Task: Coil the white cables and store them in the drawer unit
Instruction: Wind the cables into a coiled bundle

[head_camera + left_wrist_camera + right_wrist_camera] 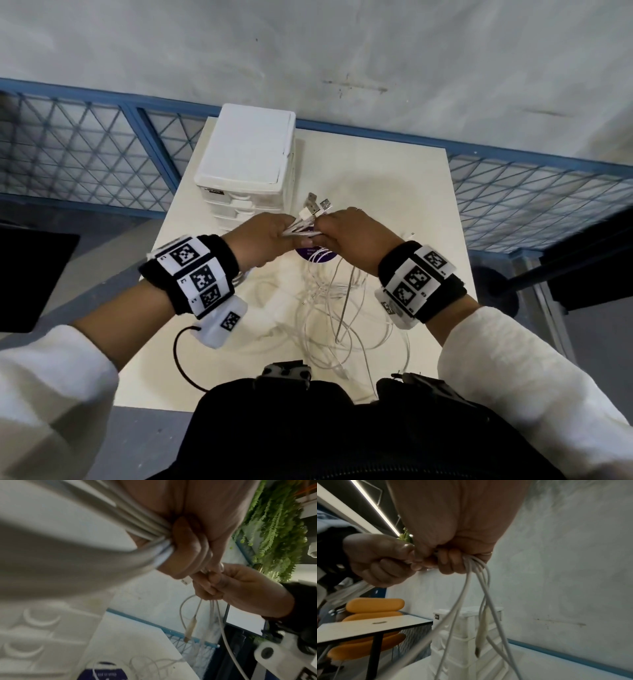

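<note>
head view: the left hand point(265, 236) and right hand point(346, 233) meet knuckle to knuckle above the table point(411, 192), both curled tight round one bundle of white cables point(305, 229). usb plugs point(313, 205) fan out just beyond the fingertips; slack loops hang below the hands onto the table. the drawer unit point(246, 161) stands just past the left fingers.

left wrist view: the left fingers point(187, 555) wrap the cables, which run blurred toward the camera; the right hand point(240, 588) grips just beside.

right wrist view: the cables spill from under the curled right fingers point(452, 562), hanging before the drawer unit point(467, 628).
</note>
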A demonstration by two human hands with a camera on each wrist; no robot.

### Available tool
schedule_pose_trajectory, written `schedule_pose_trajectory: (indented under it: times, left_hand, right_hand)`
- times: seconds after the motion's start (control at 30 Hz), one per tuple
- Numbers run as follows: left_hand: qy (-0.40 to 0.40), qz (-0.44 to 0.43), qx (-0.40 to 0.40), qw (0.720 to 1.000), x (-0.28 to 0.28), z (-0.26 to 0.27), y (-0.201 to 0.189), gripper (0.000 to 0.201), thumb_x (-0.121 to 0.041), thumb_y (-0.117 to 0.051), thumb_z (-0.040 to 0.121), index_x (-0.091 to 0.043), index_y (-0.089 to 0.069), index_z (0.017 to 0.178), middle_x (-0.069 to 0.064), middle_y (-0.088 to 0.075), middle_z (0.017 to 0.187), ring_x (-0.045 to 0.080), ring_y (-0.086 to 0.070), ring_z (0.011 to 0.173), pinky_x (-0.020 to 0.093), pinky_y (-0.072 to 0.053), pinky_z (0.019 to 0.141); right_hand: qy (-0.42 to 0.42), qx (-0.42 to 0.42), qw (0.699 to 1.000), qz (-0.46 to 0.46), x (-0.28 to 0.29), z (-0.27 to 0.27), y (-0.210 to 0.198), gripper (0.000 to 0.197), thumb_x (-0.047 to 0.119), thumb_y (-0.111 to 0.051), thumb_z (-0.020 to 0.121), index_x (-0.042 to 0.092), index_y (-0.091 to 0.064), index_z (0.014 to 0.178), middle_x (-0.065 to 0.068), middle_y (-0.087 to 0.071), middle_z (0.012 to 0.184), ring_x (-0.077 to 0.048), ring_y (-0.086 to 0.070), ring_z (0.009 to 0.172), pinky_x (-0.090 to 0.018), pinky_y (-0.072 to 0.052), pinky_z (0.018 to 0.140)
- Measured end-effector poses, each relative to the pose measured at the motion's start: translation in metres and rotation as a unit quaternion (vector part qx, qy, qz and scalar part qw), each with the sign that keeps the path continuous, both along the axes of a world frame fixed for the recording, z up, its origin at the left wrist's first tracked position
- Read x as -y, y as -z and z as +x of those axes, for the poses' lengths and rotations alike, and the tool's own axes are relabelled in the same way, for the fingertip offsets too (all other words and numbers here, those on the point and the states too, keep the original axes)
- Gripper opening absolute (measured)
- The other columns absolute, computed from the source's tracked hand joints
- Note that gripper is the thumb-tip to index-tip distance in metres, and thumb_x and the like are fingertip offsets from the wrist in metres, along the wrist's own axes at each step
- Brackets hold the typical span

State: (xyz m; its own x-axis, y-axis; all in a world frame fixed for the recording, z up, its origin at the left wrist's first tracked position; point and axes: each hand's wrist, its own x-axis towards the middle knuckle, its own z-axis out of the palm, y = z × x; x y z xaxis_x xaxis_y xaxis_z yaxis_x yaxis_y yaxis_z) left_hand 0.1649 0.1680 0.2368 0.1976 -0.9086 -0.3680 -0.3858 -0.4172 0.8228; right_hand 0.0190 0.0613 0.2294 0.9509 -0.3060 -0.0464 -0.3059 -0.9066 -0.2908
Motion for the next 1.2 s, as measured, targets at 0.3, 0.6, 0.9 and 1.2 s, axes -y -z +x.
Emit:
schedule_pose_trajectory:
  times: [0.3, 0.6, 0.9, 1.2]
  left_hand:
    - [-0.052, -0.171, 0.048, 0.983, -0.011, 0.037, -0.023, 0.026, -0.034, -0.052, 0.089, -0.036, -0.057, 0.064, -0.013, -0.042, 0.035, 0.005, -0.032, 0.034, 0.012, -0.026, 0.036]
    - [-0.146, -0.210, -0.050, 0.965, -0.020, 0.048, -0.024, 0.029, -0.024, -0.047, 0.095, -0.022, -0.052, 0.066, -0.008, -0.036, 0.034, 0.005, -0.026, 0.032, 0.013, -0.023, 0.034]
    - [-0.293, -0.281, -0.209, 0.890, -0.034, 0.087, -0.024, 0.031, -0.034, -0.037, 0.096, -0.025, -0.041, 0.066, -0.014, -0.027, 0.038, 0.000, -0.017, 0.032, 0.011, -0.010, 0.041]
    - [-0.255, -0.168, -0.318, 0.898, 0.003, 0.029, -0.003, 0.035, -0.038, -0.031, 0.098, -0.023, -0.037, 0.067, -0.012, -0.025, 0.041, 0.003, -0.015, 0.033, 0.010, -0.012, 0.040]
  right_hand:
    - [0.078, 0.120, 0.989, -0.032, 0.028, -0.007, -0.011, 0.032, 0.030, -0.041, 0.092, 0.002, -0.054, 0.086, -0.015, -0.060, 0.073, -0.036, -0.055, 0.068, -0.030, -0.027, 0.073]
    - [0.146, 0.160, 0.976, 0.003, 0.034, -0.003, -0.009, 0.028, 0.025, -0.041, 0.095, 0.000, -0.054, 0.097, -0.015, -0.063, 0.081, -0.031, -0.054, 0.075, -0.033, -0.031, 0.081]
    - [0.284, 0.224, 0.911, 0.198, 0.051, -0.021, 0.003, 0.027, 0.015, -0.037, 0.097, 0.020, -0.042, 0.070, 0.005, -0.040, 0.056, -0.012, -0.036, 0.051, -0.021, -0.033, 0.054]
    - [0.291, 0.247, 0.824, 0.418, 0.010, 0.005, 0.008, 0.038, 0.036, -0.027, 0.098, 0.020, -0.045, 0.068, 0.003, -0.032, 0.052, -0.001, -0.028, 0.036, -0.011, -0.025, 0.037]
